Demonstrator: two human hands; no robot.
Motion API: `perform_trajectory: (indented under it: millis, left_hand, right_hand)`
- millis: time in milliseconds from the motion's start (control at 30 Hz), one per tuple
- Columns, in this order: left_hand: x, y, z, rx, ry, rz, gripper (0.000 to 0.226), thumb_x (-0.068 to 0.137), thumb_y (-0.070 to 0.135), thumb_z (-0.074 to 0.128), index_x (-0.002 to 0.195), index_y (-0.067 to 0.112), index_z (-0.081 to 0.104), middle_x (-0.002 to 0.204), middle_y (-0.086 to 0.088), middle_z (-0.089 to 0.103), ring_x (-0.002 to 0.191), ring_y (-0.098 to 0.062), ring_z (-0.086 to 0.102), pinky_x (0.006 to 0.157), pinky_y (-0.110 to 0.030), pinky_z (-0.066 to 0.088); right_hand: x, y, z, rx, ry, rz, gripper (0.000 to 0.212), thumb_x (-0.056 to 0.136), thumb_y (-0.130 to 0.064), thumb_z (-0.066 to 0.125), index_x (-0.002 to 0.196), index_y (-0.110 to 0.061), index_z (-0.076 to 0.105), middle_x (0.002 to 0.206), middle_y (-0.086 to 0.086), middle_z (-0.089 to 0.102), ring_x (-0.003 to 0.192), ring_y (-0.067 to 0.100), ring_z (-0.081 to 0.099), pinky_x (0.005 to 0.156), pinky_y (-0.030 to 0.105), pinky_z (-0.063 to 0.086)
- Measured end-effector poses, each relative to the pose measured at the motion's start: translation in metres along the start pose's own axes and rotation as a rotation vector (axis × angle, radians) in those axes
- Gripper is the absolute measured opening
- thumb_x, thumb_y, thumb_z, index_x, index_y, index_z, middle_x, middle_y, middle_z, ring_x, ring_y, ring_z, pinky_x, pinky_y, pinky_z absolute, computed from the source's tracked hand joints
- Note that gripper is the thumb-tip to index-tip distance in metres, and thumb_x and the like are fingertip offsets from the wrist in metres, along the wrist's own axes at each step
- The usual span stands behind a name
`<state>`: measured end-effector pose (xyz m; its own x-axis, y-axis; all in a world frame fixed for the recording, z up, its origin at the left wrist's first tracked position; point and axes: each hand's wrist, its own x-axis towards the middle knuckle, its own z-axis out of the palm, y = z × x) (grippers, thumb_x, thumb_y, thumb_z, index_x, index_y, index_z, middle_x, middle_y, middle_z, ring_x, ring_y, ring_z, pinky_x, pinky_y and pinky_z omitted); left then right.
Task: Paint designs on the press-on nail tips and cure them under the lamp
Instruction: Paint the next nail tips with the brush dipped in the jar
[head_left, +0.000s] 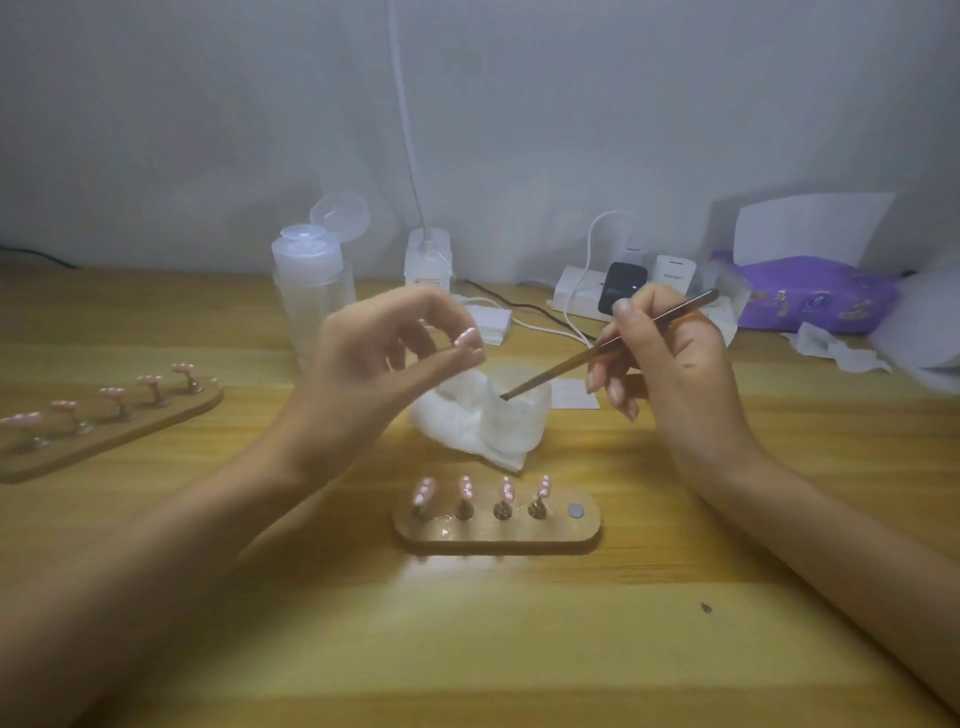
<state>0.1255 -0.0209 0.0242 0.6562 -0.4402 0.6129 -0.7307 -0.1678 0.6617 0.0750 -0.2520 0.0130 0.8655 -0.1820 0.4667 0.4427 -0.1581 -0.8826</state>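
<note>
My left hand (382, 358) is raised above the table and pinches a pink nail tip (466, 339) on its small stand between thumb and fingers. My right hand (670, 358) grips a thin brown brush (608, 345), whose tip points down-left over a crumpled white tissue (480, 421). In front of me lies a wooden holder (498, 525) with several pink nail tips standing on pegs and one bare magnet spot at its right end. A second wooden holder (104, 426) with several pink tips lies at the left.
A clear pump bottle (311, 291) with its lid flipped open stands behind my left hand. A white lamp base (428, 254) with a bent neck, a power strip with chargers (618, 286) and a purple tissue pack (810, 296) sit along the wall.
</note>
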Motion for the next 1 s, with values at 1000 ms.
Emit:
perform_trajectory:
  millis: [1000]
  left_hand:
    - [-0.013,-0.022,0.020,-0.033,0.064,-0.156,0.013,0.083,0.017,0.079,0.077,0.022,0.069,0.083,0.009,0.072,0.070,-0.001,0.059,0.060,-0.006,0.039]
  right_hand:
    - [-0.002,0.016,-0.001,0.291,0.227,0.278,0.027,0.104,-0.022,0.045,0.079,-0.012,0.051,0.054,0.006,0.059,0.041,0.010,0.043,0.039,0.018,0.033]
